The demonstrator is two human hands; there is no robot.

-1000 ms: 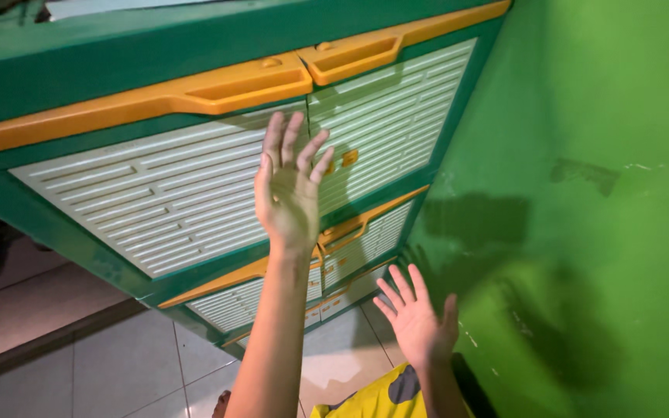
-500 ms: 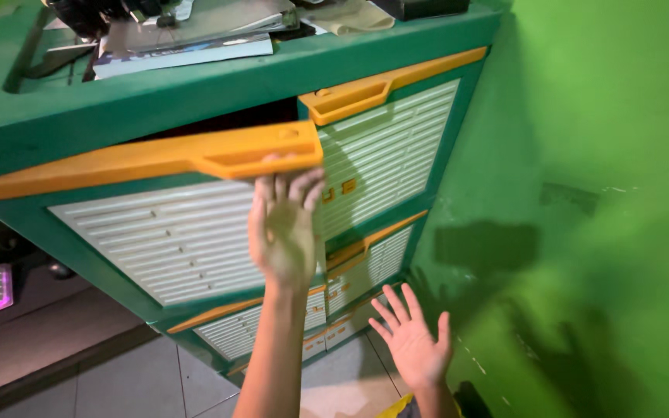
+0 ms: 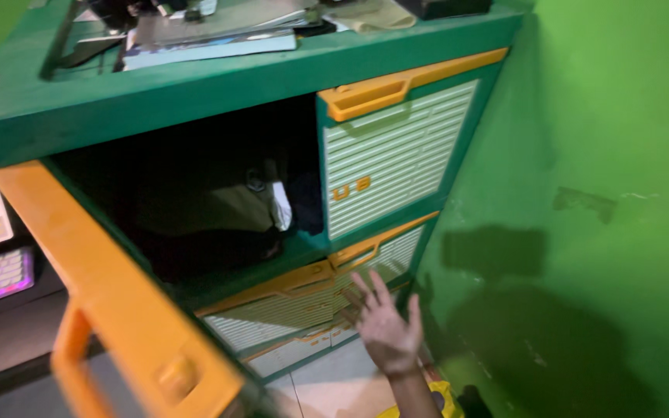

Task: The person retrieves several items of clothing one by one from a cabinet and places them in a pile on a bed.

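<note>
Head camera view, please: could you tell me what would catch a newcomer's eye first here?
Most striking is the orange-edged door swung wide open at lower left, baring the dark upper-left compartment of the green cabinet, with dim bundled things inside. The right hand is spread open in front of the lower drawers, holding nothing; the left hand is out of view. A bright green wall fills the right side.

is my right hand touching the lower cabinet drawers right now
Cannot tell. In the head view the open right hand overlaps the lower drawers with fingers spread, but from this angle no gap or contact shows plainly.
</note>
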